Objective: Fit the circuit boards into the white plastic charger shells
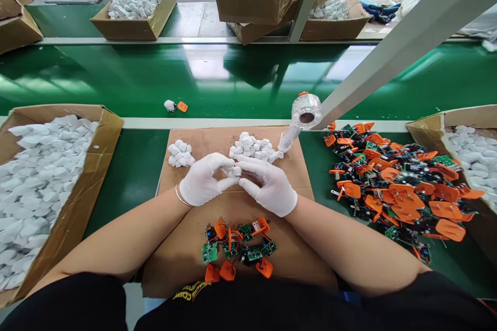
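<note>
Left hand (202,182) and right hand (267,186), gloved, pinch one white plastic shell (234,170) between them above cardboard mat (186,248); circuit boards (237,248) lie near wrists.

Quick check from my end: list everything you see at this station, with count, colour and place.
small white plastic piece: one, pinched between both hands
white plastic pieces: two heaps, on brown cardboard mat
green circuit boards with orange plates: small cluster, near mat edge
orange-and-green board pile: many, right of mat
cardboard boxes of white pieces: several, both sides and beyond green conveyor belt
clear plastic bottle: one, mat's far right corner
left hand: white glove
right hand: white glove
</note>
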`<control>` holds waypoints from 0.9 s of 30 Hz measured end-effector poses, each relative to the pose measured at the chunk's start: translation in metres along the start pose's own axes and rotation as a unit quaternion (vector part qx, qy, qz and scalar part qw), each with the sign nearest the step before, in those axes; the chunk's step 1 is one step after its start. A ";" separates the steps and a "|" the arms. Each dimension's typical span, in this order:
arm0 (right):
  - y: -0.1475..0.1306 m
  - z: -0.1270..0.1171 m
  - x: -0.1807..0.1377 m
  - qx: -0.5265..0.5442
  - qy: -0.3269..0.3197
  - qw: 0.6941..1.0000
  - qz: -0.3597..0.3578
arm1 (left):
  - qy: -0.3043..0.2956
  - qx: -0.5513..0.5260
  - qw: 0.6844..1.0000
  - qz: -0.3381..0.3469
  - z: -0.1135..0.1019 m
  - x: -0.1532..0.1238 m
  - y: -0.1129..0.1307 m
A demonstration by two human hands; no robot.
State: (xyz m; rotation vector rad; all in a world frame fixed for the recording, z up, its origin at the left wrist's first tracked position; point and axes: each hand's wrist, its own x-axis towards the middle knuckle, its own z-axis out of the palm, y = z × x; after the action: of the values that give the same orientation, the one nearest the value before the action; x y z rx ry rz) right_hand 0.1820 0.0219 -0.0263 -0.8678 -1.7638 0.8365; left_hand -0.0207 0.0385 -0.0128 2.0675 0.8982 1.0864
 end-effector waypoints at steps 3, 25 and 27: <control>0.003 0.001 -0.002 0.037 0.010 0.999 0.013 | -0.024 -0.003 1.000 0.001 0.000 0.000 0.000; 0.011 -0.001 0.000 0.052 0.115 0.991 0.033 | -0.058 0.138 0.987 -0.056 -0.002 0.002 -0.005; 0.011 0.001 0.001 0.091 0.122 0.987 0.044 | -0.133 0.187 0.973 -0.038 -0.003 0.006 -0.006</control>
State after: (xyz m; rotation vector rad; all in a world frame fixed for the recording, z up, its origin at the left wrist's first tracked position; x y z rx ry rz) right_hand 0.1828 0.0283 -0.0351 -0.8910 -1.4217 0.8948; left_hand -0.0224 0.0475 -0.0132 2.3893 1.0971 0.6111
